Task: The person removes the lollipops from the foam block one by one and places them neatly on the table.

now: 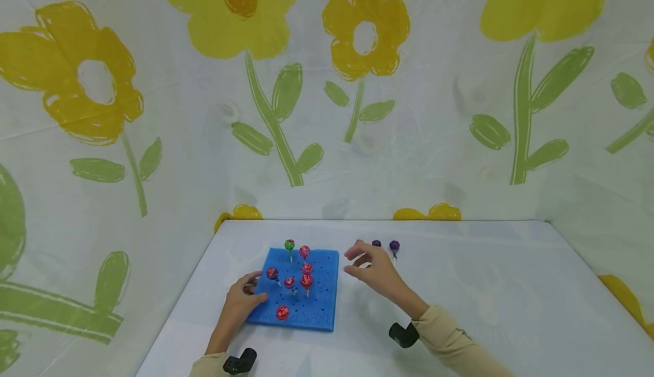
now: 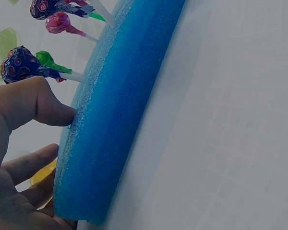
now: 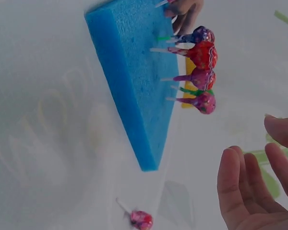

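A blue foam board (image 1: 319,309) dotted with small holes lies on the table. Several wrapped lollipops stand in it by their sticks, among them a green one (image 1: 289,244), a pink one (image 1: 304,250), a dark blue one (image 1: 272,273) and a red one (image 1: 306,280). My left hand (image 1: 242,302) holds the board's left edge, its thumb (image 2: 55,108) on the top face and the other fingers along the side. To the right of the board, my right hand (image 1: 377,269) hovers with thumb and fingers apart, nothing between them. Beyond it lies a purple lollipop (image 1: 394,245).
Another purple lollipop (image 1: 376,243) is partly hidden behind the right hand. A pink-red lollipop (image 3: 141,219) lies off the board's far end. White table (image 1: 490,286) extends to the right; a flower-print curtain (image 1: 429,155) closes off the back and sides.
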`<state>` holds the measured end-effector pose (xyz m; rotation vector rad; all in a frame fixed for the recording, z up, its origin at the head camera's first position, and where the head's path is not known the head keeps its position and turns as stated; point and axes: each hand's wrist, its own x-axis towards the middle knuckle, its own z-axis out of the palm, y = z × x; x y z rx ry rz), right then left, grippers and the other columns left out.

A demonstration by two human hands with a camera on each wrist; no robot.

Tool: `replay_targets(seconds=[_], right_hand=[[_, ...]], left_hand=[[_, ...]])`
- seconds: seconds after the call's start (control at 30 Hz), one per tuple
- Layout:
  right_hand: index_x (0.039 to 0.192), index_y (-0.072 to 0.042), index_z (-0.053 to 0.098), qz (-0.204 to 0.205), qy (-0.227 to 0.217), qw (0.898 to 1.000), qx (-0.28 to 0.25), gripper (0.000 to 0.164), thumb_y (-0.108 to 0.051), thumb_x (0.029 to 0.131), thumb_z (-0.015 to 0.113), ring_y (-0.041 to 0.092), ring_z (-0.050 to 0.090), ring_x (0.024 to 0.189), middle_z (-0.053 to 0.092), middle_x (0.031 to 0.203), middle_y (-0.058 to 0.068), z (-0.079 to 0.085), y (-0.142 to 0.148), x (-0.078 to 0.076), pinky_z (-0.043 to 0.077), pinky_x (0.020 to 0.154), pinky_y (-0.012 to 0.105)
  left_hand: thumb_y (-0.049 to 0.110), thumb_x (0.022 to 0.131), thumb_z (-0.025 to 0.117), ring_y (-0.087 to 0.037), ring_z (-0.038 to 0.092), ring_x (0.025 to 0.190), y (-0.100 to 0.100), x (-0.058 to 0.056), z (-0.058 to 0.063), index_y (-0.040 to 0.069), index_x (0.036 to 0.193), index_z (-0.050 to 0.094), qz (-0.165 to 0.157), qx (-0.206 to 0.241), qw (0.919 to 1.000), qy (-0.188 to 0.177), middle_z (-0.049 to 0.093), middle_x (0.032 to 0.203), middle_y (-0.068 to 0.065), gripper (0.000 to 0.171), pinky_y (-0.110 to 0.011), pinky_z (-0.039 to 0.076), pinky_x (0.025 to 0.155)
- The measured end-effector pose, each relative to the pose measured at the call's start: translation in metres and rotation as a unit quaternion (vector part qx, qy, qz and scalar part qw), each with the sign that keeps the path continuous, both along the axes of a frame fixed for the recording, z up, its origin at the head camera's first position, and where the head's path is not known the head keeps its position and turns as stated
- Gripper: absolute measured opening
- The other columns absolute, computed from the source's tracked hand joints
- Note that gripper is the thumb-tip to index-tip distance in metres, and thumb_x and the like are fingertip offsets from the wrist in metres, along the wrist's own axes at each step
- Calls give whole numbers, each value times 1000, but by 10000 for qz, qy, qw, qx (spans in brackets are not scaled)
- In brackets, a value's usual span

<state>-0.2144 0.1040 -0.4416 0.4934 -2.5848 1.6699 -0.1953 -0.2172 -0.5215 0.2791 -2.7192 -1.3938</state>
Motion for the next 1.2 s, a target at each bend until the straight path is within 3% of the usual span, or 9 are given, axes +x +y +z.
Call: replay_targets(seconds=[0.5, 0.83, 1.2], right_hand=[[101, -11, 64, 791, 194, 9966, 98, 19, -16, 84, 71, 16, 62, 85, 63, 98, 3, -1, -29, 19, 52, 66, 27], [102, -7, 65, 1137, -74, 9935, -14, 21, -15, 84, 71, 14, 61, 85, 63, 102, 11, -5, -48, 29, 51, 67, 24], [100, -7, 65, 1279, -282, 9910, -263, 19, -9, 82, 72, 16, 61, 85, 64, 100, 9, -14, -67, 41, 50, 68, 23]], left_hand=[[9, 78, 73, -30, 50, 106, -8, -4, 4, 4, 132, 53, -239, 205, 9991, -269, 55, 118, -16, 58, -47, 43, 90], [6, 77, 74, -33, 50, 108, -10, -4, 7, 3, 132, 52, -247, 253, 9985, -415, 54, 121, -19, 60, -51, 41, 92], [7, 76, 74, -34, 50, 107, -8, -4, 7, 3, 131, 53, -220, 206, 9989, -362, 54, 120, -20, 59, -52, 41, 91]])
